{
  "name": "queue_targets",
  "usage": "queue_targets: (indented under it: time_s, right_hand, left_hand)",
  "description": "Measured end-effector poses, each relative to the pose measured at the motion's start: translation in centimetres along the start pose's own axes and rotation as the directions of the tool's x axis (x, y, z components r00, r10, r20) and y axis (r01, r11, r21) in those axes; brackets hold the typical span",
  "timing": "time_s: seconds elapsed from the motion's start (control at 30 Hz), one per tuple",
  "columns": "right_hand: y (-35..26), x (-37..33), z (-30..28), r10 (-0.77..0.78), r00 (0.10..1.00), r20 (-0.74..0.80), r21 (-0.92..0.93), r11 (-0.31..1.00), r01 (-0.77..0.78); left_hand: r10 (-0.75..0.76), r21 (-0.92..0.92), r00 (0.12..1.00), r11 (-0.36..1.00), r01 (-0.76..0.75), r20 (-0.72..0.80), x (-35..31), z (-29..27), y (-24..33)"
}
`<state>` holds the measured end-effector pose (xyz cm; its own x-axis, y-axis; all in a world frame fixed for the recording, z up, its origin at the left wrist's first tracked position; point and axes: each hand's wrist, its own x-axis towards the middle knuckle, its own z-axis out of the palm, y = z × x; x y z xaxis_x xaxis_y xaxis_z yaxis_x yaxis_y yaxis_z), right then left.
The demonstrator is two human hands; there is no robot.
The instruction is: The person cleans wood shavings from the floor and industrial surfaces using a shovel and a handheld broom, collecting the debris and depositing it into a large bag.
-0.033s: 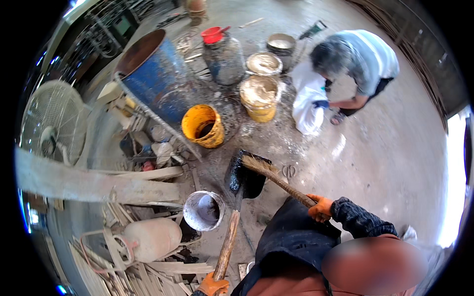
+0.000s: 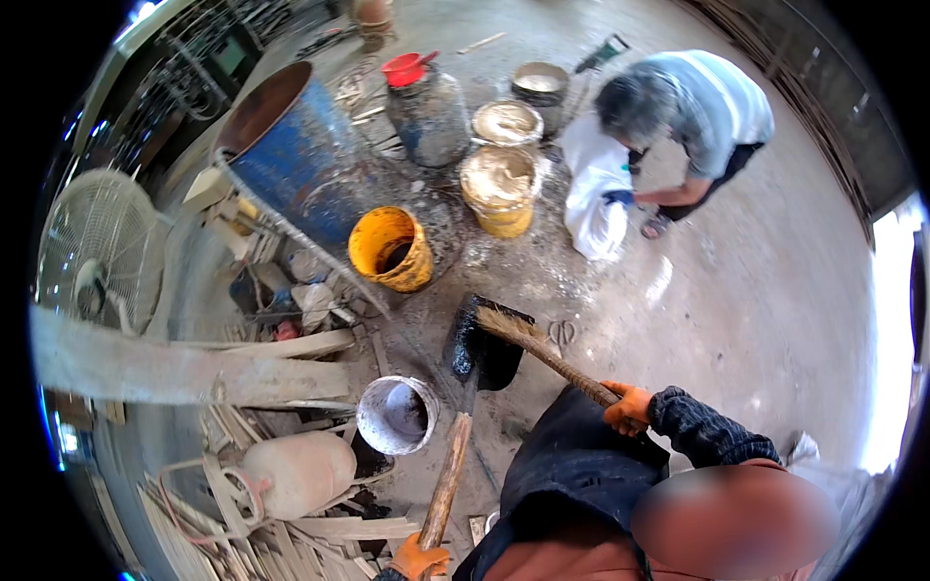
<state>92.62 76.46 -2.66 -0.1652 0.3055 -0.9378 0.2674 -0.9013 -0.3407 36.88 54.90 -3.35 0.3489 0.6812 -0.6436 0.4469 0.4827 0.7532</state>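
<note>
My left hand [image 2: 419, 559], in an orange glove, is closed around the wooden handle of a shovel [image 2: 449, 474]. The shovel's black blade [image 2: 502, 366] lies on the floor ahead of me. In its orange glove, my right hand [image 2: 628, 410] grips the stick of a straw broom [image 2: 572, 372], whose bristles rest on the blade. Dark residue with pale specks coats part of the blade. Just left of the shovel stands a white bucket [image 2: 397, 414] with dark stains inside. A yellow bucket [image 2: 392, 250], dark inside, stands beyond it.
A co-worker [image 2: 702, 116] bends over a white sack [image 2: 593, 194] at the far right. Pale-filled buckets [image 2: 504, 184] and a blue drum [image 2: 310, 165] stand ahead. Leftward are a fan [image 2: 102, 247], a gas cylinder [image 2: 305, 474], a beam [image 2: 184, 368] and scrap wood [image 2: 252, 552]. Metal loops [image 2: 561, 336] lie near the broom.
The surroundings have shifted slightly left in the picture. Both hands keep their holds, and the broom stays on the shovel blade. The co-worker's hand has moved slightly at the sack.
</note>
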Motion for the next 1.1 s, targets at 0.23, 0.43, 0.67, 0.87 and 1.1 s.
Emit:
queue_targets:
  time_s: [0.23,0.43,0.67,0.87,1.1]
  right_hand:
    - [11.6,-2.0,-4.9,0.034,0.997,-0.063,0.343,0.939,-0.01]
    - [20.6,-5.2,-13.1,0.028,0.974,-0.224,0.573,0.812,0.108]
    - [32.2,-7.8,-28.8,0.034,0.915,-0.401,0.743,0.596,0.303]
    - [36.4,-13.7,-42.9,0.101,0.875,-0.474,0.801,0.463,0.38]
    - [34.9,-14.4,-61.2,0.156,0.822,-0.548,0.815,0.323,0.482]
  left_hand:
    - [-0.552,-0.217,0.793,0.767,0.604,0.256,10.6,1.0,8.6]
    - [-0.524,0.179,0.793,0.852,0.492,0.31,21.7,7.5,18.8]
    - [-0.527,0.387,0.741,0.84,0.38,0.416,37.6,23.1,32.7]
    - [-0.673,0.342,0.647,0.74,0.58,0.358,47.6,37.2,44.2]
    - [-0.595,0.345,0.67,0.804,0.485,0.444,61.9,52.5,56.5]
